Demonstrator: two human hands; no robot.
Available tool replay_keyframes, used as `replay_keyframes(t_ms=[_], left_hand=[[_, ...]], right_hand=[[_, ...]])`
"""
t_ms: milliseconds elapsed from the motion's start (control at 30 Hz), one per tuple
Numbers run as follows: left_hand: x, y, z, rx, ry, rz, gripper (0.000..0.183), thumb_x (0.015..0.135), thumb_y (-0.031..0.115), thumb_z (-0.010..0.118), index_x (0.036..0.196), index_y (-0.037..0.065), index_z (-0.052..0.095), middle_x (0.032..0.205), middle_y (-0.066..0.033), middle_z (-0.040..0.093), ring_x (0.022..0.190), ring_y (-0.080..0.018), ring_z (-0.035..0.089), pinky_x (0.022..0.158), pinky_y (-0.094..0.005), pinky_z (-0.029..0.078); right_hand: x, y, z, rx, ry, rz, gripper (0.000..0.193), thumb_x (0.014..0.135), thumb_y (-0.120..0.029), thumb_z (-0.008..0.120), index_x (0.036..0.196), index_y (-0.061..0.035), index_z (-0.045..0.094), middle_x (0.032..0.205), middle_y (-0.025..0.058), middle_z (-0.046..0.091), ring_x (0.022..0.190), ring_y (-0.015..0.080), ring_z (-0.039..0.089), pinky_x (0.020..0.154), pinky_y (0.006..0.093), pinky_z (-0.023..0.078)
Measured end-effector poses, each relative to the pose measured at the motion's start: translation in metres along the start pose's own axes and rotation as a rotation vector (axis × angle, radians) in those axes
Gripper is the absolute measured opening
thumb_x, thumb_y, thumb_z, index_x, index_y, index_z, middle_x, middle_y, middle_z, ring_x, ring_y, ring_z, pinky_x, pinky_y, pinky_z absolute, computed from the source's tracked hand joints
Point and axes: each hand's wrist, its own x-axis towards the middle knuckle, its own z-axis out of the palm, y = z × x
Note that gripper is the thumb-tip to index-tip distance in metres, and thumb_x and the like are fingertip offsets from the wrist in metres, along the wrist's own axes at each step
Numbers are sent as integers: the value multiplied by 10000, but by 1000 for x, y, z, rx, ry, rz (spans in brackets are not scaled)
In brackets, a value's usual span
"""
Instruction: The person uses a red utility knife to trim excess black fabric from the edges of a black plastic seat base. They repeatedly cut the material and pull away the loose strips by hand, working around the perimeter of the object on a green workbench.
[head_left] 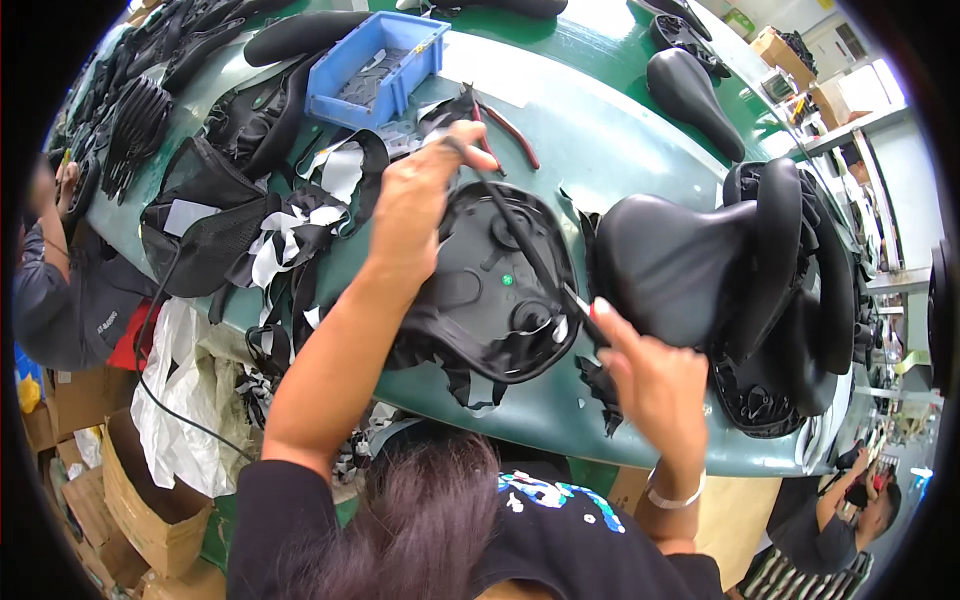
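An upturned black bicycle saddle lies on the green table, its underside with a small green sticker facing up. From its rim a black strip runs taut across the underside to my left hand, whose fingers are closed on its far end. At the saddle's right edge my right hand grips what looks like a slim knife, its bright narrow blade touching the spot where the strip meets the rim. The knife's handle is mostly hidden by my fingers.
Red-handled pliers lie beyond the saddle, near a blue bin. Finished black saddles pile up at right. Black and white scraps litter the left. Cardboard boxes stand below. Other people work at far left and lower right.
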Motion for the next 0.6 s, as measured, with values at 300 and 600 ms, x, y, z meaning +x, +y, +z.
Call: replay_keyframes(t_ms=[300, 600], left_hand=[[-79, 42, -27, 228, -396, 368, 598, 1040, 360, 248, 696, 48, 625, 610, -85, 640, 844, -239, 604, 966, -425, 389], [-17, 66, -25, 748, -673, 128, 445, 900, 456, 539, 777, 39, 638, 633, -97, 553, 710, -229, 549, 618, -359, 421]], right_hand=[[83, 31, -26, -76, -226, -413, 410, 863, -199, 608, 1261, -297, 594, 637, 36, 517, 606, 231, 525, 642, 358, 383], [11, -16, -27, -199, -193, -55, 498, 848, -196, 634, 1335, -227, 536, 557, 54, 485, 467, 233, 479, 506, 364, 361]])
